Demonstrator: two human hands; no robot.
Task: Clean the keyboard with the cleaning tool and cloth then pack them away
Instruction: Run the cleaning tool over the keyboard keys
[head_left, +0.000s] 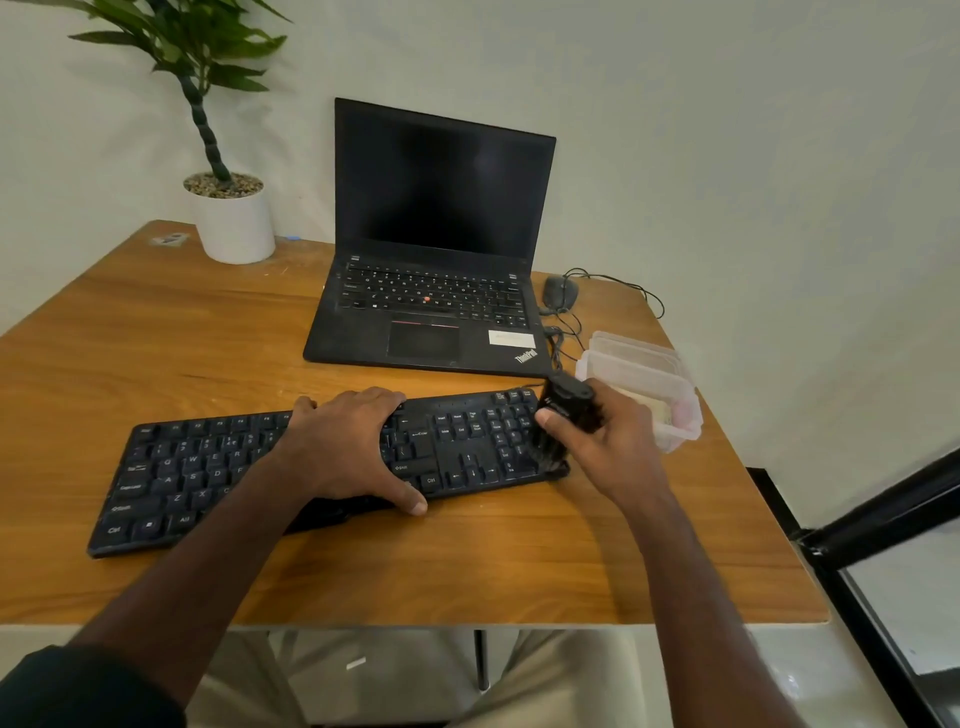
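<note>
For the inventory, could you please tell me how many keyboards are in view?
2: the black keyboard lying at the near side of the desk, and the laptop's built-in one behind it. None seem hidden.

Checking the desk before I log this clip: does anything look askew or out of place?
Only the keyboard: it lies skewed on the table, left end nearer the front edge. Nothing looks spilled or damaged.

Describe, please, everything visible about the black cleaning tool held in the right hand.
The cleaning tool is a small black brush with a blocky, plastic-looking body on top and dark bristles below. The right hand grips the body, thumb across its front. It stands roughly upright, bristles down on the number pad at the right end of the keyboard. Its bristles look blurred.
</note>
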